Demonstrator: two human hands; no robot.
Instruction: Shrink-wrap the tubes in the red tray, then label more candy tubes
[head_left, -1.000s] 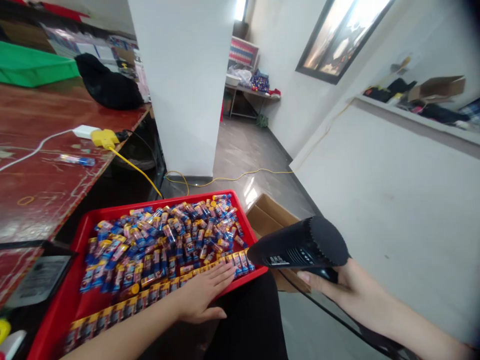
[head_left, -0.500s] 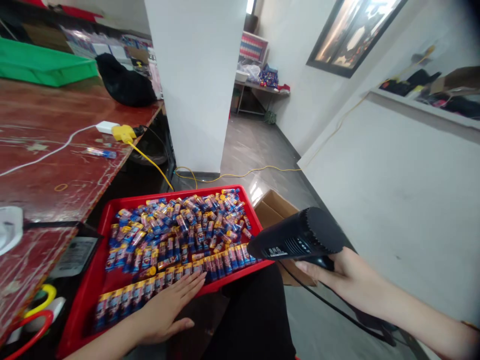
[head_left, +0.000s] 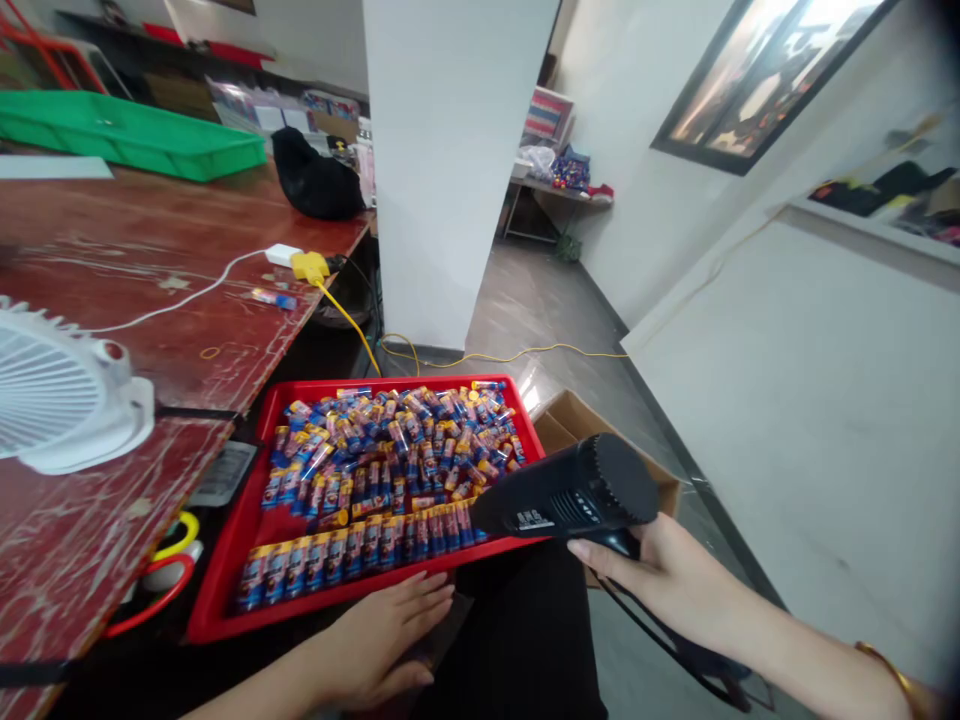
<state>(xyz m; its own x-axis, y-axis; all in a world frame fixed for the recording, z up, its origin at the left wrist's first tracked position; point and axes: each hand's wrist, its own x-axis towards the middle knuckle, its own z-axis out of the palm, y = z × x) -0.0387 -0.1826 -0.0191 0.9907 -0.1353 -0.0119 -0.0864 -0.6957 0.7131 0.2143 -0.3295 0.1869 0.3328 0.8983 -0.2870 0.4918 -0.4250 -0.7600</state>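
Note:
My right hand [head_left: 660,565] grips the handle of a black hair dryer [head_left: 570,490], whose nozzle points left over the right end of a row of small bottles. My left hand [head_left: 390,630] lies just in front of the tray's near rim, fingers stretched out and holding nothing. The red tray [head_left: 217,600] rests at my lap, slightly tilted. Along its near side small bottles [head_left: 334,557] with yellow tops and blue printed wraps stand in a row. Behind them many more of the same kind [head_left: 420,430] lie in a loose heap.
A cardboard box [head_left: 570,415] stands on the floor beyond the dryer. On the red-brown table [head_left: 187,330] at left are a white fan [head_left: 67,390], a yellow plug adapter [head_left: 310,266] and a green tray [head_left: 150,140]. Scissors [head_left: 161,590] hang near the table edge. A white pillar [head_left: 442,180] stands ahead.
My left hand has come off the bottle row, back toward me past the tray's near rim. The dryer's nozzle now sits farther left along the row. The view has turned left.

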